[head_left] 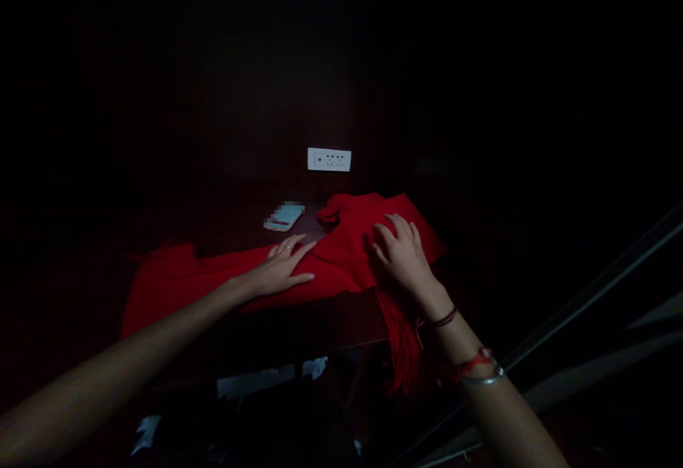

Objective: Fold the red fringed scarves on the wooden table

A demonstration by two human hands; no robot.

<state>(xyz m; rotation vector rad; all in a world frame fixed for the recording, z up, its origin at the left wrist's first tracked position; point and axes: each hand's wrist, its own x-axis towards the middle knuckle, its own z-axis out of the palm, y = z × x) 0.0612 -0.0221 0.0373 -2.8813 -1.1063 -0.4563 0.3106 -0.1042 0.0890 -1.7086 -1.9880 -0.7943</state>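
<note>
A red fringed cloth, like a scarf or shawl (346, 262), lies spread across a dark table. Its left part is stretched out flat, while the right part is bunched, and a fringe hangs over the front edge. My left hand (280, 269) rests on the cloth with its fingers spread; a ring shows on one finger. Over the bunched right part, my right hand (403, 251) has its fingers apart and slightly bent, with no cloth visibly gripped. Bracelets circle my right wrist and forearm.
A phone (284, 217) lies on the table behind the cloth. On the dark wall beyond sits a white socket panel (329, 160). Pale torn pieces (256, 381) show below the table's front edge (341, 346). Pale slanted bars (597, 297) stand at the right.
</note>
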